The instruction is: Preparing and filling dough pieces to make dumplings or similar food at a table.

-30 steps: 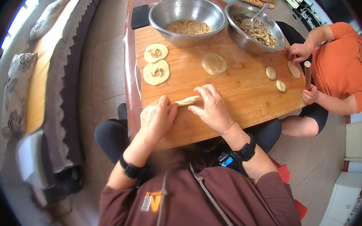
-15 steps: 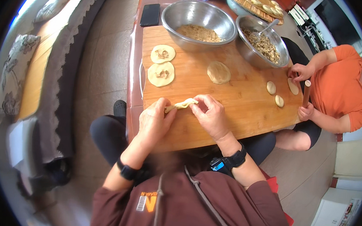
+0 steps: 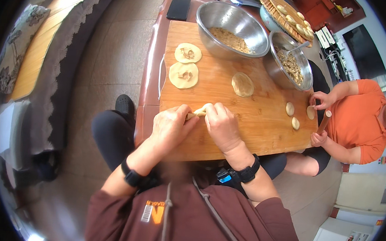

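A twisted strip of pale dough point(image 3: 198, 113) is held between my hands, just above the near left part of the wooden board point(image 3: 263, 134). My left hand point(image 3: 171, 124) pinches its left end, and my right hand point(image 3: 222, 126) grips the right end with fingers closed. Much of the strip is hidden by my fingers. Beyond my left hand lie two flat dough rounds, a nearer one point(image 3: 183, 80) and a farther one point(image 3: 195, 52), each with a little brownish paste in its middle. A browner flat round point(image 3: 243, 84) lies farther right.
A large steel bowl point(image 3: 204, 20) of crumbly filling and a smaller bowl point(image 3: 273, 65) with chopped filling and a spoon stand at the back. At right, a co-worker point(image 3: 358, 118) holds a rolling pin point(image 3: 324, 122) near small dough pieces point(image 3: 290, 109). A phone point(image 3: 178, 8) lies at back left.
My hands have drawn closer together, and the dough strip between them looks shorter and more covered. The whole view has shifted a little. The co-worker's hands stay by the dough and rolling pin.
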Demonstrator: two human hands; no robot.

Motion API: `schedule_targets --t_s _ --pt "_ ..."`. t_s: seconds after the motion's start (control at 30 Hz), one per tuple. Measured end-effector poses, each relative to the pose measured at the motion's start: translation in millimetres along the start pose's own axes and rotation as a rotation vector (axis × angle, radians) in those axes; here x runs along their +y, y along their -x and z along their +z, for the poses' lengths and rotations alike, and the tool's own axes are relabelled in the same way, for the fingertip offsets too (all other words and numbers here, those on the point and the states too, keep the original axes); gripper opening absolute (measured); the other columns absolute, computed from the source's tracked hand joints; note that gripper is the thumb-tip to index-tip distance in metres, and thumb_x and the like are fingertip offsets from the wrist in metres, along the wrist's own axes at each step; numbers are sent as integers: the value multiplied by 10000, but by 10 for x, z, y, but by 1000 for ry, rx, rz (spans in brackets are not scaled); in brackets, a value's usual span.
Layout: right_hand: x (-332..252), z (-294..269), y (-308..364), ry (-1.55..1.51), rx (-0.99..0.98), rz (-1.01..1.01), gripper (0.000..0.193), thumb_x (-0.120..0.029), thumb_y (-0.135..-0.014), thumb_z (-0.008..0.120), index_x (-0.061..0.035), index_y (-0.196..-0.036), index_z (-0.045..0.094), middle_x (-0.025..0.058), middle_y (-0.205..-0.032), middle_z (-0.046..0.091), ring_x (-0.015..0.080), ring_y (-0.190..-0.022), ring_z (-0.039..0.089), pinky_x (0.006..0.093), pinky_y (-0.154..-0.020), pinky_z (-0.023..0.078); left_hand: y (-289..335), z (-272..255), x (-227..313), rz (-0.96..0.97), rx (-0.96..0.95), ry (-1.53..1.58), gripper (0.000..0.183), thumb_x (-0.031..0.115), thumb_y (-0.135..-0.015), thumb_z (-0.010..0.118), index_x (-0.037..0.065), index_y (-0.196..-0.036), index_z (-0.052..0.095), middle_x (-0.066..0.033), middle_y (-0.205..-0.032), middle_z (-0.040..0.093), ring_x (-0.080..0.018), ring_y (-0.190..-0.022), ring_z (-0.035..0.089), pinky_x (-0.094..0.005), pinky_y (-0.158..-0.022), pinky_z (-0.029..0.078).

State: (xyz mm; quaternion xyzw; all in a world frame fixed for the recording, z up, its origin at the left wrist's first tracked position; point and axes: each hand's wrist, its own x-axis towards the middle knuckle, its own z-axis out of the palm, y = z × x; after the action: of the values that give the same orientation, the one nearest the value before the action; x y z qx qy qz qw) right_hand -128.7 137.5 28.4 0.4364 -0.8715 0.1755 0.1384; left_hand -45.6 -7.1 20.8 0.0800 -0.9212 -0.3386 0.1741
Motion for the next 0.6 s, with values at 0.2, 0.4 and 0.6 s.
schedule_targets --t_s 0.2,0.4,0.6 --pt "80 -147 -31 -390 -119 19 81 -18 -814 512 -36 -873 563 159 -746 564 326 -691 574 401 -592 469 26 -120 -92 40 -55 231 201 153 -833 605 11 -972 579 -153 -736 633 -301 -663 629 -342 -607 500" --pt "-35 -31 -101 -437 -65 198 110 -18 -814 512 -18 -908 569 172 -739 581 333 -663 581 411 -594 466 6 -178 -73 -20 -136 378 143 86 -868 526 -1 -967 583 -177 -759 638 -324 -714 637 -359 -626 497" --pt "-91 1 -113 -104 -122 83 106 -24 -810 538 -18 -913 564 170 -811 616 320 -723 607 388 -612 475 27 -153 -85 0 -99 314 124 79 -862 531 2 -930 601 -179 -741 632 -325 -707 636 -362 -620 496"
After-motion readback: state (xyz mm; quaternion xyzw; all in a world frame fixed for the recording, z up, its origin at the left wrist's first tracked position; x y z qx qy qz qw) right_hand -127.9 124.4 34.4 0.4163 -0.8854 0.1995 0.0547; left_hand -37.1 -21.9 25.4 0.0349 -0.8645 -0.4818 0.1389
